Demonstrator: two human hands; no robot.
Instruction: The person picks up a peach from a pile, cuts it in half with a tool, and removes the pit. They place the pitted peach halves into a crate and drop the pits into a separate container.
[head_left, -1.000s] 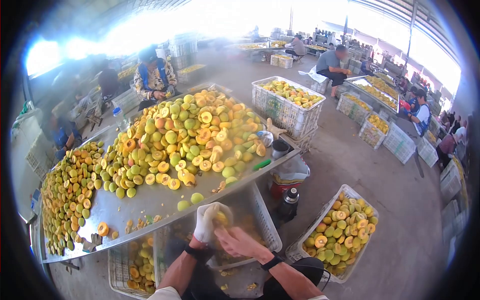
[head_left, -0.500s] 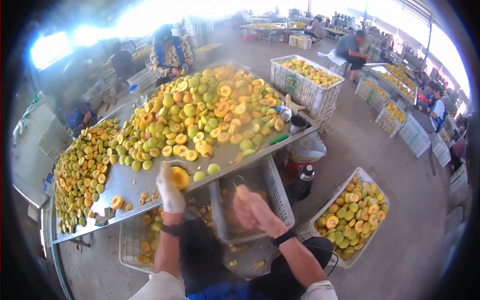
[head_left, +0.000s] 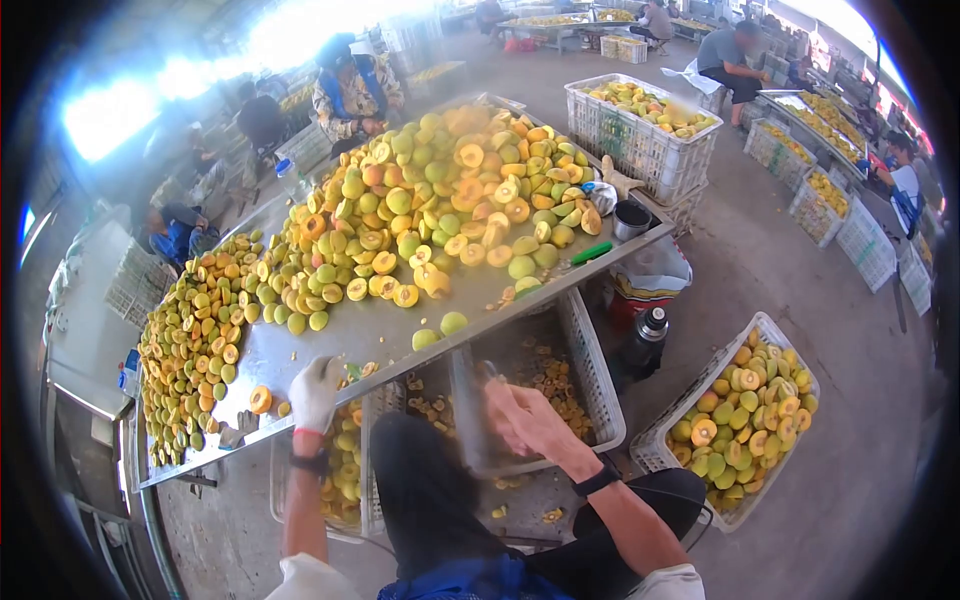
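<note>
My left hand (head_left: 316,395), in a white glove, is at the metal table's (head_left: 300,350) near edge; its fingers point up and blur, so a grip cannot be made out. A bit of green and yellow fruit lies beside it. My bare right hand (head_left: 525,415) is closed over a crate of fruit scraps (head_left: 585,360), round a small tool whose metal end (head_left: 488,370) is smeared by motion. Halved yellow-green fruit (head_left: 400,200) is heaped on the table. Two green pieces (head_left: 438,330) lie near the front edge, between my hands.
A crate of fruit (head_left: 740,420) stands on the floor at right, near a black flask (head_left: 650,335). A metal cup (head_left: 630,218) and green-handled tool (head_left: 591,254) lie at the table's right corner. Another crate (head_left: 345,460) is under the table. A co-worker (head_left: 350,90) sits across.
The yellow fruit half held in my left hand is no longer seen there, and that hand is lower against the table edge. The view has shifted, moving the scene rightward.
</note>
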